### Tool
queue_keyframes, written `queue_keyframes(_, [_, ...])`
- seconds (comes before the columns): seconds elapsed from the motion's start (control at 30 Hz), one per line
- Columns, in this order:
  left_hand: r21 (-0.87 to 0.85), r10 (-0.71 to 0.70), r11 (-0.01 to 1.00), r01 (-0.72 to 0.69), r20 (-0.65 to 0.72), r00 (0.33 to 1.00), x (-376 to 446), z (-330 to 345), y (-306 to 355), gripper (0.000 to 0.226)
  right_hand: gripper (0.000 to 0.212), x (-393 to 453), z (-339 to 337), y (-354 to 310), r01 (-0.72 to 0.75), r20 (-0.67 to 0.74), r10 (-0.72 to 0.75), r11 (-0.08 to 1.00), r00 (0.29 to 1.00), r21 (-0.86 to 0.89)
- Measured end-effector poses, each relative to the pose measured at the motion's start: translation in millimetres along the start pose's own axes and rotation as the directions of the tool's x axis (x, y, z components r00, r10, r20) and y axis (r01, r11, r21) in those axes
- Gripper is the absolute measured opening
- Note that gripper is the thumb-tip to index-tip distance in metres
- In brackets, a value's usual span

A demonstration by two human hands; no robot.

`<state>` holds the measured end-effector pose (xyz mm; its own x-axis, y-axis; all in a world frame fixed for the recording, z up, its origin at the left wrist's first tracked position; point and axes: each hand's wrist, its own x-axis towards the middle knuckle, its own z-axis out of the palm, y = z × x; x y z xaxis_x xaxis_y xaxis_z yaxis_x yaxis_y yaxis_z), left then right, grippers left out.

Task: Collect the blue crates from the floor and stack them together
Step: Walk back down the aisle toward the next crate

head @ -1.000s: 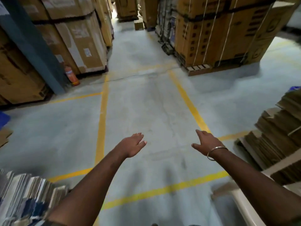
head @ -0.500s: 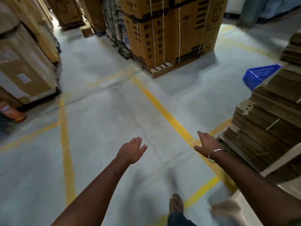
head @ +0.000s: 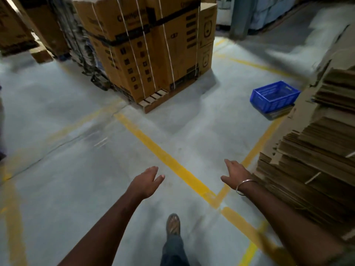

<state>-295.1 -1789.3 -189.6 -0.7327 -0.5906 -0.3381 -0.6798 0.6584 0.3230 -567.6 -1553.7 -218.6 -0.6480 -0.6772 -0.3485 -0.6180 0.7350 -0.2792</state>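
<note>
A blue plastic crate [head: 275, 96] sits on the grey floor at the right, partly on a flat dark sheet, beside a tall stack of cardboard. My left hand [head: 146, 182] and my right hand [head: 235, 175] are both stretched forward over the floor, fingers relaxed, holding nothing. The crate lies well beyond my right hand, up and to the right. A metal bangle circles my right wrist. One sandalled foot [head: 173, 224] steps forward between my arms.
A strapped pallet of large cardboard boxes [head: 153, 47] stands ahead in the middle. Flattened cardboard stacks [head: 315, 160] rise along the right edge. Yellow floor lines [head: 167, 160] cross the grey concrete. More boxes fill the far left.
The view has swung right and moved forward: the boxed pallet and the blue crate came fully into view and nearer. Both hands stay outstretched and hold nothing.
</note>
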Motion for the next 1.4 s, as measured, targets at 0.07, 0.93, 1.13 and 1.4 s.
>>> queue_keyframes(0.07, [-0.007, 0.033, 0.999, -0.032, 0.010, 0.999, 57.3, -20.1, -5.4, 0.067, 0.081, 45.5, -15.1, -5.1, -0.020, -0.004, 0.020, 1.000, 1.000, 0.006])
queue_keyframes(0.93, [0.138, 0.438, 0.871, -0.471, 0.216, 0.873, 688.2, -183.9, 176.2, 0.066, 0.083, 514.3, -178.2, 109.9, -0.493, 0.085, 0.502, 0.777, 0.860, 0.392])
queue_keyframes(1.13, [0.118, 0.474, 0.853, -0.509, 0.237, 0.848, 826.1, -207.0, 241.6, 0.065, 0.082, 631.8, -238.4, 136.7, -0.501, 0.070, 0.522, 0.759, 0.850, 0.417])
queue_keyframes(1.4, [0.282, 0.469, 0.731, -0.622, 0.454, 0.757, 1057.6, -223.6, 301.1, 0.068, 0.082, 791.8, -291.6, 203.3, -0.638, 0.131, 0.659, 0.627, 0.740, 0.448])
